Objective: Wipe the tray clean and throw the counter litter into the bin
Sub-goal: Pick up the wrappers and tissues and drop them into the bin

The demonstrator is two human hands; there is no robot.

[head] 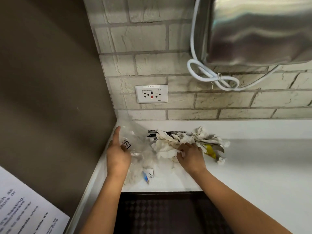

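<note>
Counter [253,149] litter: right hand [190,155] fingers pinching crumpled tissues [168,146], left hand [118,154] gripping clear bag [133,137], forefinger extended; loose scraps risk spilling.

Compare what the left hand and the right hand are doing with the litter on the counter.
The left hand holds up a clear plastic bag in the corner, index finger stretched out; the right hand is curled, its fingers gripping the crumpled white tissues. The left hand works at the wall side; the right hand sits mid-pile, near a yellow wrapper. Both are bare and over the white counter.
</note>
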